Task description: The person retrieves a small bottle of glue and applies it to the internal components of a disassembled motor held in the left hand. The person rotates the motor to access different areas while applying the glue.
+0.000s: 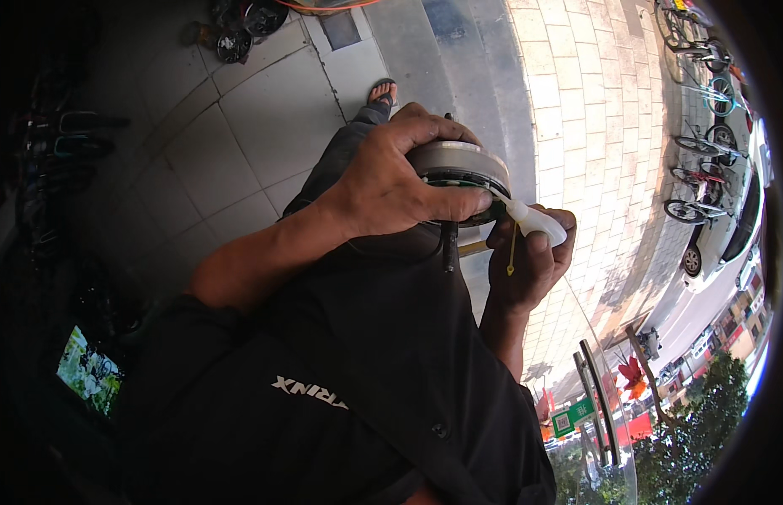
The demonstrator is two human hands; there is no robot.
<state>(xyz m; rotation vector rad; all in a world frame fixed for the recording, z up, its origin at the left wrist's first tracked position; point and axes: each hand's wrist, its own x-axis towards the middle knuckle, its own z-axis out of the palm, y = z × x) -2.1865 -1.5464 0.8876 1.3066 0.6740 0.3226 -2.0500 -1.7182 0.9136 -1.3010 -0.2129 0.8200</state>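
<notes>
In front of my chest, my left hand grips a round grey metal wheel hub, fingers over the far rim and thumb along the near side. A dark axle sticks out of the hub. My right hand pinches a small white squeeze bottle, tilted with its narrow nozzle toward the hub. The nozzle tip lies at the hub's open edge, beside my left thumb; whether it touches is unclear. A thin yellow strip hangs below the bottle neck. The hub's inside is mostly hidden.
Beneath is a grey tiled floor, bordered by sunlit paving on the right. Dark objects lie at the far left. Bicycles and a white car stand at the far right. A glass door with a handle is at lower right.
</notes>
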